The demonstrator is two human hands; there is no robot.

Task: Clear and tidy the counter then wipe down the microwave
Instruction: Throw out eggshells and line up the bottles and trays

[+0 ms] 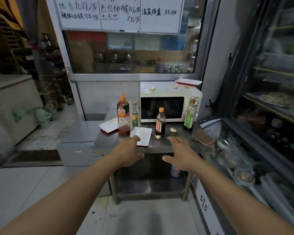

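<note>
Here both arms reach forward over the near edge of the steel tabletop (109,143), and neither hand holds anything. The left hand (127,153) has its fingers (135,138) stretched out and relaxed, the tips over the near left corner of a white tray (143,135); whether they touch it I cannot tell. The right hand (180,153) is spread flat too, thumb out to the side, its fingertips pointing toward a garlic clove (157,137) and the dark sauce bottle (160,122) just beyond — close, but apart from both. A second garlic clove (173,130) lies further right. Left of the tray stands a tall red sauce bottle (123,115), with another white tray (109,125) beside it and a small green-labelled bottle (135,113) behind. The microwave (170,103) sits at the back — garlic pieces and a red-rimmed tray (188,81) on top, a clear bottle (190,114) before its right end.
</note>
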